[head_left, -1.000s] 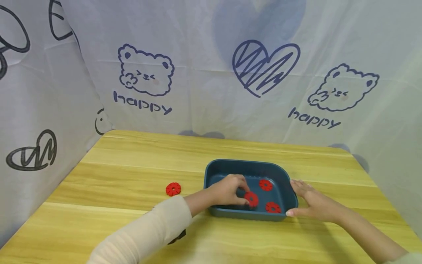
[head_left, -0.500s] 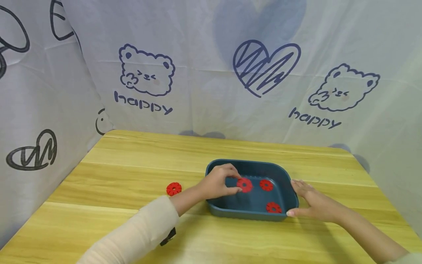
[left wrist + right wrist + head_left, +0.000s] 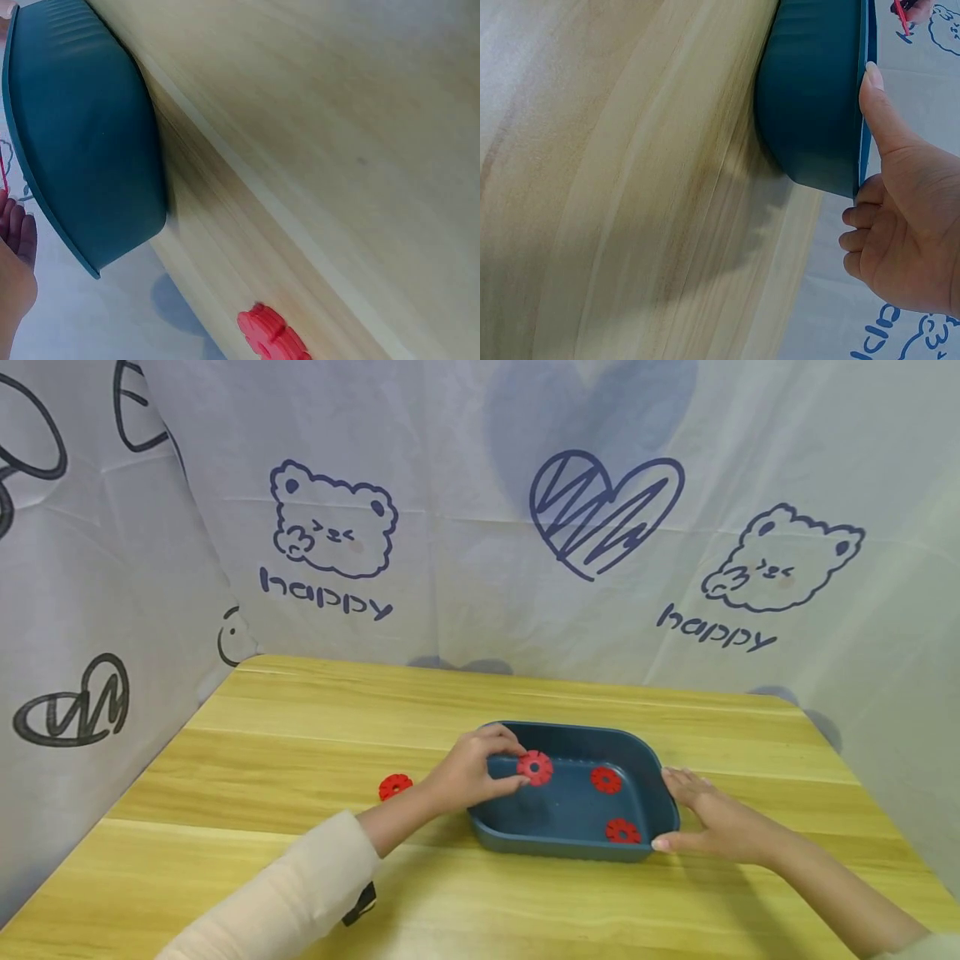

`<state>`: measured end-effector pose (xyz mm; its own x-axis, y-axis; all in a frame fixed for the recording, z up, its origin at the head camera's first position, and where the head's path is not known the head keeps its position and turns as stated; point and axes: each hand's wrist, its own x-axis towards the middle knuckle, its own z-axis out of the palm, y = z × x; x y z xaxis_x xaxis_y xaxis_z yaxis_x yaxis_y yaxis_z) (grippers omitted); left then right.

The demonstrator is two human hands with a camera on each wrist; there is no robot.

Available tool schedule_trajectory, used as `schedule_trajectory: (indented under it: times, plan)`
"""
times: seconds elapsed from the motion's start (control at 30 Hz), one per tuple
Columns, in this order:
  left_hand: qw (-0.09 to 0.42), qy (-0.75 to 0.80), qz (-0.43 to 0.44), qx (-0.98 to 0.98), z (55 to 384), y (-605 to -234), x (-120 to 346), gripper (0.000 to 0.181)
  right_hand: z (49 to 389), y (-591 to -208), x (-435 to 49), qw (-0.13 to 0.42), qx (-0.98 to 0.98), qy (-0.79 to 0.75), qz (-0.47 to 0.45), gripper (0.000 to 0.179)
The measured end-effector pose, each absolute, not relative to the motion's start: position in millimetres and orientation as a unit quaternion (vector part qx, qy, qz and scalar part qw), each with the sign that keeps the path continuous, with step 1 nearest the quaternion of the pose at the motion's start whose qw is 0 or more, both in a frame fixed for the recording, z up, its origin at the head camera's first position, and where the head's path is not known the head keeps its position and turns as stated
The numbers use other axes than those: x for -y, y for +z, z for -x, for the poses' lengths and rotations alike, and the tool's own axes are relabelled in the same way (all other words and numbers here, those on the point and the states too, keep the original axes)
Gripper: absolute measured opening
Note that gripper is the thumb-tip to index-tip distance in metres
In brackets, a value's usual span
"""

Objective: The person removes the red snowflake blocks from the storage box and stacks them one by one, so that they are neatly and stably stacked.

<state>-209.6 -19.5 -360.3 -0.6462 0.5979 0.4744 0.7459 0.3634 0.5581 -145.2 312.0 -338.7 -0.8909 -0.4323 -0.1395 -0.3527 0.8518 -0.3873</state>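
My left hand [image 3: 474, 768] pinches a red snowflake building disc [image 3: 535, 768] between thumb and fingers over the left part of a dark blue plastic bin [image 3: 558, 853]. In the left wrist view the held snowflake disc [image 3: 4, 169] appears edge-on at the border. Two more red discs lie in the bin, one toward the back right [image 3: 606, 780] and one by the front right [image 3: 622, 832]. My right hand [image 3: 716, 822] holds the bin's right end. Its thumb [image 3: 881, 112] is on the rim, with its fingers against the end wall.
Another red snowflake disc [image 3: 394, 787] lies on the wooden table [image 3: 300, 735] left of the bin, partly behind my left forearm. A black strap [image 3: 360, 903] shows beside the left sleeve. Printed white cloth [image 3: 465, 568] hangs behind the table.
My left hand has lifted a red disc from the bin's middle and moved it left and back toward the bin's left end. The right hand and the bin have hardly moved.
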Motion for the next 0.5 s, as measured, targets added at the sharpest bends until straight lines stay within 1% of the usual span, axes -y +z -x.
schedule_trajectory:
  times: [0.5]
  plan:
    - [0.189,-0.418,0.387,0.800,206.8,-369.5,41.3,0.028,146.0,-340.4,-312.7,0.111,-0.955,-0.183,0.204,0.097]
